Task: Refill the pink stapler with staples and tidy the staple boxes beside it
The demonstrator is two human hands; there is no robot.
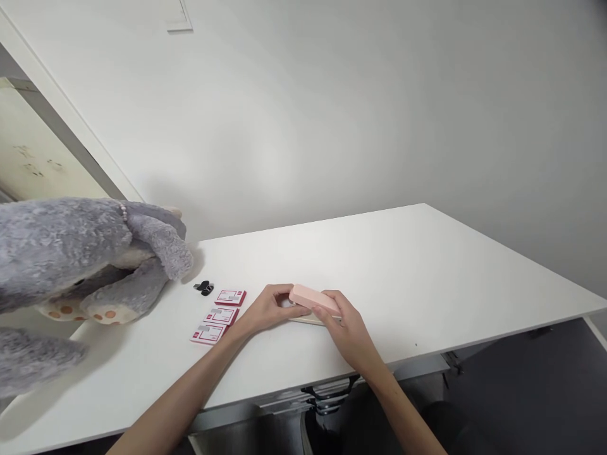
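Note:
A pink stapler (313, 298) lies on the white table (427, 265) near its front edge, its top arm raised a little above its base. My right hand (344, 325) grips the stapler's near end, fingers curled round it. My left hand (265, 308) holds the stapler's far end from the left, fingers closed on it. Three small red and white boxes (219, 315) lie in a row just left of my left hand.
A large grey plush animal (90, 253) lies on the table's left end, paws toward me. A small black clip (205, 288) sits between it and the boxes. A white wall stands behind the table. A dark floor shows at the right.

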